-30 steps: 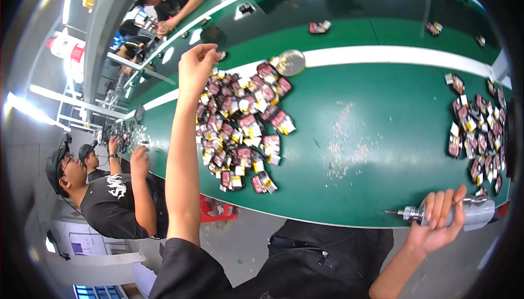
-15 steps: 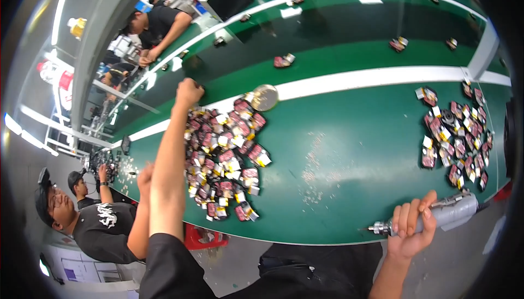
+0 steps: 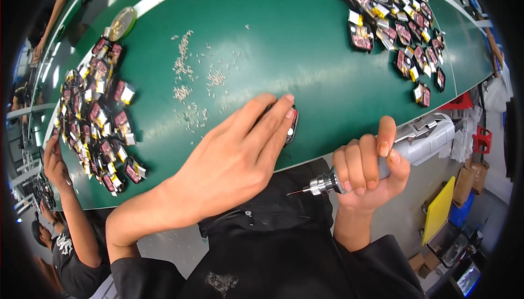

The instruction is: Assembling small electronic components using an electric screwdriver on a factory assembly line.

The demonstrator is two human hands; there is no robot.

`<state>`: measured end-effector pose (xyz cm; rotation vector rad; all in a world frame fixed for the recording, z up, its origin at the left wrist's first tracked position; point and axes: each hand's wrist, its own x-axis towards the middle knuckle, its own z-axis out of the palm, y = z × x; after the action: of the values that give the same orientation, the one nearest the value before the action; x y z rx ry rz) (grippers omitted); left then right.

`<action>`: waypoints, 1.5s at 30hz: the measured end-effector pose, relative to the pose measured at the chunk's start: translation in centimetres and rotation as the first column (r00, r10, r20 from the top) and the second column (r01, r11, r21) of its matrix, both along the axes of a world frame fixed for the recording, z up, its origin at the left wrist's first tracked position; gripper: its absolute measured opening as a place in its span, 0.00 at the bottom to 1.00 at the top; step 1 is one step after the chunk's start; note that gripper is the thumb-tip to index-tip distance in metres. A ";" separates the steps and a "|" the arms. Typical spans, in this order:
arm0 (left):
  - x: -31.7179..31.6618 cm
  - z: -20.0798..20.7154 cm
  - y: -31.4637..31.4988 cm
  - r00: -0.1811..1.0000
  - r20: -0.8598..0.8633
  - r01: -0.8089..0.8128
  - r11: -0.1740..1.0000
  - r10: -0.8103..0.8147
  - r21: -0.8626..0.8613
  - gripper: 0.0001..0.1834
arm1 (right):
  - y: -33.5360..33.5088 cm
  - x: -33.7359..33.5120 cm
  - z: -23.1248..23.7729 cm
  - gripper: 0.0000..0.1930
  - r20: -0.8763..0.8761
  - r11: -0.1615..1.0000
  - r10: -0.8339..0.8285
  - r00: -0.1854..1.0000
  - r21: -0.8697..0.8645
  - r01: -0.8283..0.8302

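- The left hand (image 3: 234,157) lies flat, fingers stretched out and close together, pressing a small dark part (image 3: 291,126) against the green counter (image 3: 305,42) near its front edge; only the part's right rim with a reddish strip shows past the fingertips.
- The right hand (image 3: 367,169) is wrapped tight around a silver electric screwdriver (image 3: 406,149), held off the counter just in front of its edge, the thin bit pointing left toward the person's body.
- Tiny pale screws (image 3: 191,75) are scattered on the counter beyond the left hand.
- A pile of small red-and-black parts (image 3: 98,113) lies at the far left; another pile (image 3: 398,31) sits at the upper right.
- A round metal tin (image 3: 122,23) rests near the white stripe.
- Another person's hand (image 3: 54,162) reaches to the left pile.
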<state>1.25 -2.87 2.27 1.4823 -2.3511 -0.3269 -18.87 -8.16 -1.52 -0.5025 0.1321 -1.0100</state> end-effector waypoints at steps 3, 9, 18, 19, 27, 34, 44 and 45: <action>-0.5 -1.3 -0.1 0.992 -0.122 -0.042 0.997 0.033 -0.070 0.22 | 1.0 0.1 -0.2 0.04 -0.023 1.000 0.011 1.000 -0.006 -0.011; -1.2 -1.0 -0.5 0.991 -0.112 -0.089 0.992 0.079 -0.090 0.21 | 3.0 2.1 0.1 0.05 -0.048 0.995 0.052 0.997 0.089 -0.047; -2.6 -2.6 0.4 1.000 0.019 0.008 0.928 -0.002 -0.372 0.19 | 4.3 2.9 -0.7 0.05 -0.171 0.984 -0.080 0.982 0.142 0.105; -2.7 -2.5 0.7 1.000 0.010 -0.010 0.938 0.014 -0.346 0.19 | 4.3 2.8 -0.7 0.05 -0.176 0.984 -0.080 0.981 0.146 0.106; -2.9 -2.1 1.7 0.999 0.004 -0.038 0.977 0.040 -0.209 0.22 | 0.0 -0.6 2.4 0.07 -0.158 0.982 0.116 0.981 -0.130 -0.138; -2.9 -2.3 2.4 0.999 0.036 -0.024 0.985 0.031 -0.171 0.22 | -3.5 0.5 4.7 0.09 -0.170 0.934 -0.063 0.983 -0.358 -0.002; -3.4 -3.3 2.5 0.997 0.026 -0.058 0.963 0.068 -0.262 0.19 | -4.8 1.0 3.2 0.10 -0.273 0.907 -0.030 0.962 -0.411 -0.089; -3.4 -3.3 2.5 0.998 0.017 -0.057 0.964 0.063 -0.260 0.19 | -4.7 1.0 3.1 0.10 -0.272 0.910 -0.031 0.962 -0.405 -0.086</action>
<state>-2.15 -0.37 -1.00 1.4341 -2.2598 0.0165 -17.83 -12.87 1.62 -1.0333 0.1563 -0.9378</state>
